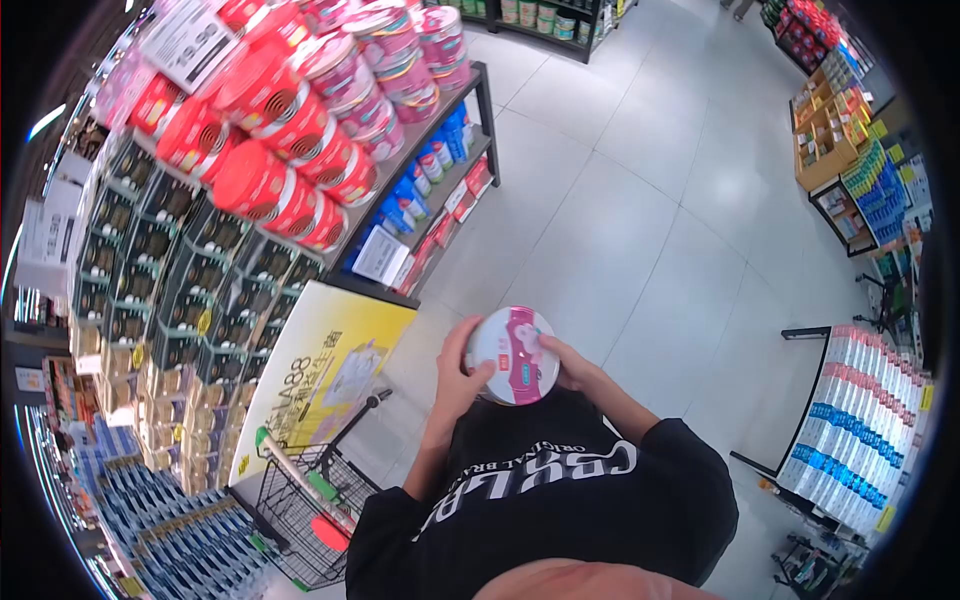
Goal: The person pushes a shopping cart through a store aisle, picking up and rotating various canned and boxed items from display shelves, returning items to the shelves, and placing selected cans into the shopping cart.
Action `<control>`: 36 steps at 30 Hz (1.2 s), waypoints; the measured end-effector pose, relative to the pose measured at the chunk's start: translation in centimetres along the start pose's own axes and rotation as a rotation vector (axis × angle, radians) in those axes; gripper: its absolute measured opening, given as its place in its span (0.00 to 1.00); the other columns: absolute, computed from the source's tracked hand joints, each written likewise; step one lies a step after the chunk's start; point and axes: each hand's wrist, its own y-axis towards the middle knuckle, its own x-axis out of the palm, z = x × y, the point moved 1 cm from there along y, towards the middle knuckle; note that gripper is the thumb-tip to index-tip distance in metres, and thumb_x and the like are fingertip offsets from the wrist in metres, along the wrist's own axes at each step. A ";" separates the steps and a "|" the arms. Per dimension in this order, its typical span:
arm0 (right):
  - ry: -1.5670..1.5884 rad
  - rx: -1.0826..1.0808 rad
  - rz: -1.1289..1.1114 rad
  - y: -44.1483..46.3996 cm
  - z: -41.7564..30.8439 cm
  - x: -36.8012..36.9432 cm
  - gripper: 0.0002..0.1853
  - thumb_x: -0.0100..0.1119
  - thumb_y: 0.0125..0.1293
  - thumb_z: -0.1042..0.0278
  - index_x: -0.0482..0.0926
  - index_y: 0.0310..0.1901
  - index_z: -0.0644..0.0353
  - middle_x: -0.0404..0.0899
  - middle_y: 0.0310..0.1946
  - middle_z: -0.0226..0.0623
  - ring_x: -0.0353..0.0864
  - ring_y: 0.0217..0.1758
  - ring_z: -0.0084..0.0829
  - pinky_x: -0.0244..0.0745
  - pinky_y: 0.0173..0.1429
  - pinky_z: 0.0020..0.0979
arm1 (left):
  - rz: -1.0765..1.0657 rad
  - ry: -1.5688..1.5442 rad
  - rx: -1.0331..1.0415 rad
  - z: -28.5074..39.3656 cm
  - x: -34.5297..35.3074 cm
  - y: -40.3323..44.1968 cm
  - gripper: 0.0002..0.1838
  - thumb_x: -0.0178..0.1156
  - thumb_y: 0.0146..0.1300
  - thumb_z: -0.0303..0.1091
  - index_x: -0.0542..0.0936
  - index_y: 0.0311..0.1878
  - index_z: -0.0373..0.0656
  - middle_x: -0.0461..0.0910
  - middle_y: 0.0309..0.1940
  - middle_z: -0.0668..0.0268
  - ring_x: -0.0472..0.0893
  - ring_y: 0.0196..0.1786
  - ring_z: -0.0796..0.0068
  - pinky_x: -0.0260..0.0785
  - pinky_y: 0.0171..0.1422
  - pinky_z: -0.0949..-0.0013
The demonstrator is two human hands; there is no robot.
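Note:
In front of my chest I hold a round white-and-pink canister (515, 365), its flat lid turned up toward me. The lid carries a magenta band, a flower picture and small red and teal labels. My left hand (463, 372) is wrapped round its left side, with the thumb at the lid's edge. On the opposite side, my right hand (572, 364) grips the upper right rim, thumb near the top of the lid. Most of the fingers are hidden beneath the canister. Similar pink canisters (385, 50) are stacked on the display shelf to the upper left.
Red canisters with a dark spiral (270, 190) sit beside the pink ones. A shopping cart (310, 510) stands at my lower left, near a yellow sign board (320, 370). Stacked boxes (180, 260) line the left. Pale tiled floor (640, 200) stretches ahead; a box display (860, 430) stands right.

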 end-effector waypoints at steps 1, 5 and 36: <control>0.055 -0.028 0.006 -0.4 -1.3 -1.8 0.37 0.51 0.68 0.41 0.60 0.68 0.60 0.71 0.62 0.46 0.73 0.63 0.41 0.68 0.68 0.46 | -0.061 0.097 0.013 0.3 1.7 1.8 0.35 0.66 0.50 0.38 0.70 0.64 0.42 0.70 0.63 0.56 0.68 0.66 0.59 0.58 0.70 0.61; 0.202 -0.108 0.110 -1.6 -6.8 -6.0 0.34 0.50 0.69 0.44 0.62 0.68 0.59 0.71 0.62 0.46 0.74 0.62 0.42 0.69 0.67 0.46 | -0.211 0.236 0.034 3.4 6.9 9.0 0.34 0.66 0.52 0.41 0.71 0.63 0.42 0.69 0.63 0.53 0.67 0.66 0.55 0.56 0.71 0.57; -0.559 -0.494 0.117 29.5 -52.0 1.2 0.43 0.50 0.66 0.35 0.59 0.69 0.68 0.68 0.65 0.43 0.67 0.68 0.34 0.60 0.71 0.35 | 0.098 0.142 0.279 6.4 -3.7 54.7 0.33 0.42 0.74 0.40 0.46 0.76 0.38 0.46 0.75 0.48 0.46 0.78 0.51 0.39 0.78 0.55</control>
